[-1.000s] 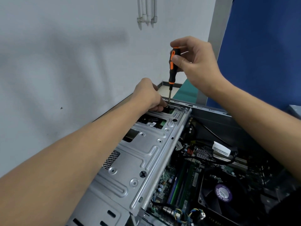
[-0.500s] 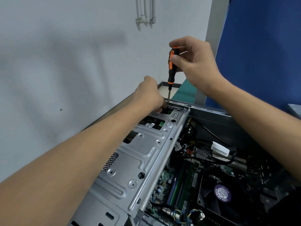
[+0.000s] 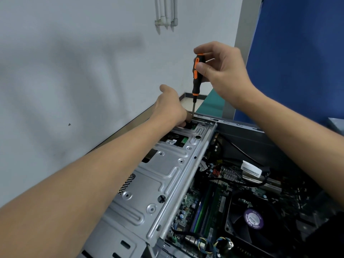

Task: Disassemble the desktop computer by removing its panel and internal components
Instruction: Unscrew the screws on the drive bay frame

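Orange-and-black screwdriver (image 3: 196, 75) stands almost straight up in the upper middle of the frame. The right hand (image 3: 223, 71) pinches the top of its handle between thumb and fingers. The long axis runs top to bottom, with the tip down at the far corner of the grey metal drive cage (image 3: 163, 175). There's probably a screw there, but I can't actually see one.

The left hand (image 3: 171, 107) sits just beside the tip on that same corner. Its fingers are tucked out of sight, so I can't tell if it's gripping anything or just bracing.

The opened desktop computer (image 3: 242, 135) fills the lower right, fan (image 3: 253, 220) included. My guess is the next move is a twist around that vertical axis, right hand up top, left nearer the tip.
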